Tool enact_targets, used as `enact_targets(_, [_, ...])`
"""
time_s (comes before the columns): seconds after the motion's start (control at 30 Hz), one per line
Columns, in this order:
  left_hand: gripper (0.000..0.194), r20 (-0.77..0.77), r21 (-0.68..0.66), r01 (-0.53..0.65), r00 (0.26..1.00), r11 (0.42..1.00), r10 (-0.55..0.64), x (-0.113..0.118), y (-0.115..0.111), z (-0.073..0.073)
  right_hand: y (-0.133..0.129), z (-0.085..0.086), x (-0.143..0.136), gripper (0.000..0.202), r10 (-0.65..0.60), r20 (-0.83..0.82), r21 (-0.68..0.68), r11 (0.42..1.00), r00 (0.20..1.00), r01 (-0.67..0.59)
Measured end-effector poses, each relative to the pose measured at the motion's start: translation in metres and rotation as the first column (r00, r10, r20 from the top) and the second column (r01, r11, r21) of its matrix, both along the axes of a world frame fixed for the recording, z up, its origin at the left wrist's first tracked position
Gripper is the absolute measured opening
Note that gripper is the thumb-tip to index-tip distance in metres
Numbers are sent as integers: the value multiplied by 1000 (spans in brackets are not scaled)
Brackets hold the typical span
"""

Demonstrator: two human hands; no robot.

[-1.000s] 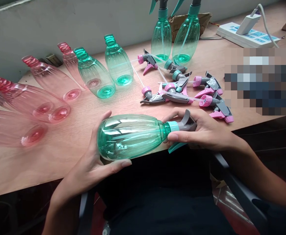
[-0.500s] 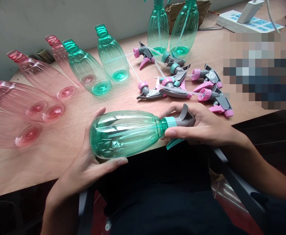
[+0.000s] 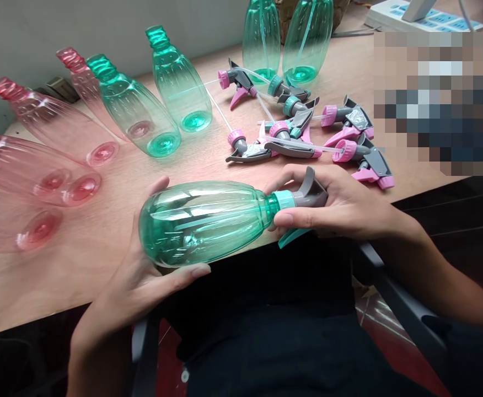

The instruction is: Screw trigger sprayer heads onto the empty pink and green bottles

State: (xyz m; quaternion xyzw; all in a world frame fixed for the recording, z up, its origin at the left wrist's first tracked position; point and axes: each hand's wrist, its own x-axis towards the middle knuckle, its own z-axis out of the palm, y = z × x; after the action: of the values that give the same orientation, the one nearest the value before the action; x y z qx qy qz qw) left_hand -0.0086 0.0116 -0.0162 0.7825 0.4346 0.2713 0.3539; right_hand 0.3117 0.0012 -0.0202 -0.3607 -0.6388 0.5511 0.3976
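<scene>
A clear green spray bottle (image 3: 208, 223) lies sideways between my hands over the table's front edge, its base to the left. My left hand (image 3: 150, 281) cups the rounded base, thumb below and fingers behind. My right hand (image 3: 328, 204) grips the neck end, thumb against the turquoise collar (image 3: 283, 199). A grey spray head (image 3: 310, 193) is on the bottle's neck, and its turquoise trigger (image 3: 293, 237) points down. A pale tube shows inside the bottle. Just beyond my right hand lie several loose spray heads (image 3: 293, 146) with pink or turquoise collars.
Several open pink bottles (image 3: 55, 121) stand at the left, beside two open green bottles (image 3: 183, 88). Two green bottles with tubes inside (image 3: 307, 41) stand at the back. A white power strip (image 3: 427, 19) lies at the back right. A pixelated patch covers part of the right side.
The view has shifted slightly, so the table things sit a little lower-left or higher in the picture. Both hands keep the same hold on the spray bottle.
</scene>
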Motion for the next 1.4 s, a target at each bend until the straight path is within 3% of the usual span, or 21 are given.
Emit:
enact_targets(0.4, [111, 14, 46, 43, 999, 998, -44, 1, 2, 0, -1, 1, -2, 19, -25, 3, 10, 1000, 1000, 25])
enact_targets(1.4, [115, 35, 59, 74, 996, 996, -76, 3, 4, 0, -2, -1, 0, 29, -40, 20, -32, 999, 999, 40])
